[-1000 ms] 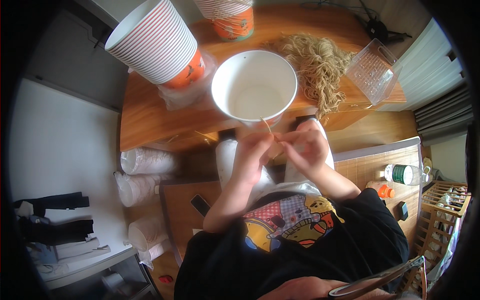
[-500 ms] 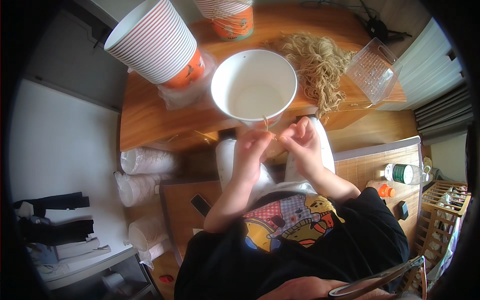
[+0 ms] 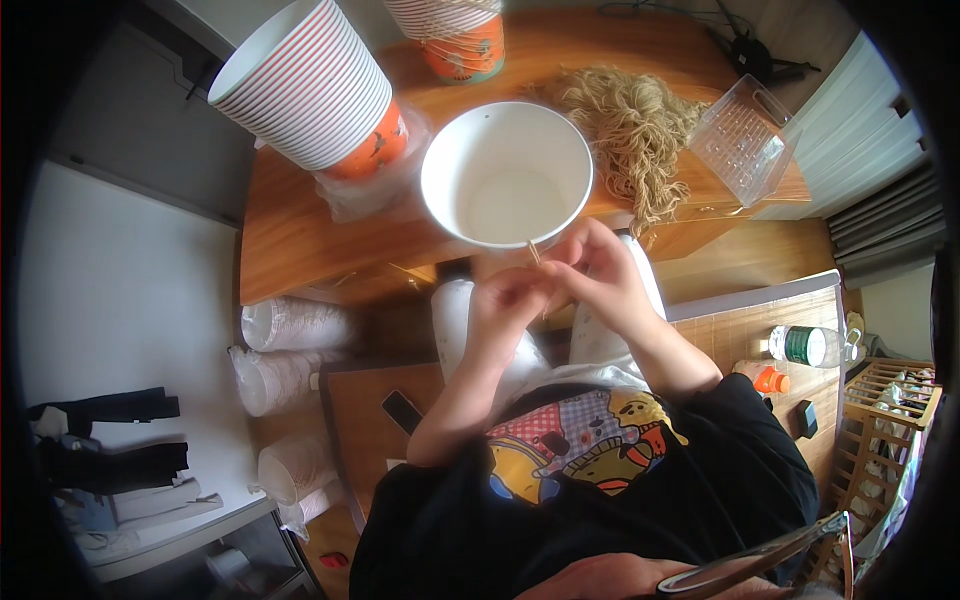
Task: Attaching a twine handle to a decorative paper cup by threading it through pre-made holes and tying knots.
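A large white-lined paper bucket stands at the front edge of the desk, its mouth tipped toward me. A short piece of tan cord rises at its near rim. My left hand and my right hand meet just below that rim, fingertips pinched together on the cord. The fingers hide most of the cord, so any knot cannot be made out. Right of the bucket lies a loose heap of tan cords.
A tall stack of nested paper buckets stands at the desk's left, with a smaller corded stack behind. A clear plastic basket sits at the right. Below are wrapped stacks, a phone and a bottle.
My right hand has moved slightly up and left, closing against the left fingertips. The cord's loop at the rim now looks drawn into a narrow upright strand.
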Demonstrator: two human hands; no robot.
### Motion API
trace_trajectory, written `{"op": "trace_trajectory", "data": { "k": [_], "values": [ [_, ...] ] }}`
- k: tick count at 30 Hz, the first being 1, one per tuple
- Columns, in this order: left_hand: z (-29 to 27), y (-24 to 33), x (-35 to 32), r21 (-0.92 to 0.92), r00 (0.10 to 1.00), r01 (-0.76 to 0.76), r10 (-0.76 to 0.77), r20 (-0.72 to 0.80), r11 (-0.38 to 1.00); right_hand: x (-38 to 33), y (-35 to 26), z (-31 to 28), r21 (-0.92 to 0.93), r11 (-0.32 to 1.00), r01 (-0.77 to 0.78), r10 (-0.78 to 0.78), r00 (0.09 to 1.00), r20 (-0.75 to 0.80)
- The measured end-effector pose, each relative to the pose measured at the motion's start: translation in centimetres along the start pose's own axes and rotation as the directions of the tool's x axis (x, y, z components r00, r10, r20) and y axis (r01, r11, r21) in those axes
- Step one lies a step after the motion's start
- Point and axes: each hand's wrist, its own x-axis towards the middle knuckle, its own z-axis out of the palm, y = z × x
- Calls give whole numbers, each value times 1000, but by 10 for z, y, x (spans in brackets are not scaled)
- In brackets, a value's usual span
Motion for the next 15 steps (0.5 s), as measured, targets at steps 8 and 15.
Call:
{"op": "trace_trajectory", "data": {
  "k": [8, 15],
  "values": [
    [0, 3, 1, 92, 1000, 10, -9, -11, 996, 7, -10, 7, -29, 998, -55, 54, 998, -8],
    [-5, 9, 1, 124, 990, 86, -98, 98, 989, 7, -4, 6, 10, 999, 39, -38, 998, -55]
  ]
}}
